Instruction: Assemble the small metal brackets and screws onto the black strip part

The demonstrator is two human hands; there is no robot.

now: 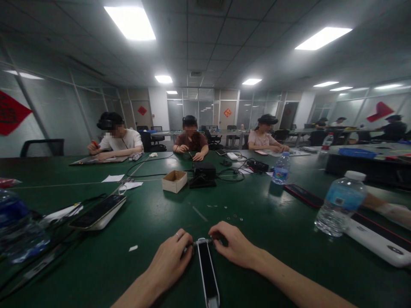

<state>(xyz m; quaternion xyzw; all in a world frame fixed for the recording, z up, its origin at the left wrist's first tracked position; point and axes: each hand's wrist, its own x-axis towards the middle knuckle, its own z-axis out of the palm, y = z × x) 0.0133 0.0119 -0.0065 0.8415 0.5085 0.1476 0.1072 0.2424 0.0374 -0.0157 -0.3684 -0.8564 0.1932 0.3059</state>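
Note:
A long black device with a pale metal rim (207, 272) lies on the green table (160, 214), its far end between my hands. My left hand (171, 258) is at its left, fingers bent and closed at a small metal part sticking out from that end. On the other side my right hand (233, 244) has curled fingers, with the fingertips close to the right part of the same end. Whatever the right fingertips hold, if anything, is too small to make out. Several small rings (235, 216) lie on the table beyond my right hand.
Ahead stand a small open box (174, 181) and a black device (204, 171) with cables. Bottles (341, 204) and a white device (379, 241) are at right. A phone (98, 211), another bottle (19, 226) and cables lie left. People sit across the table.

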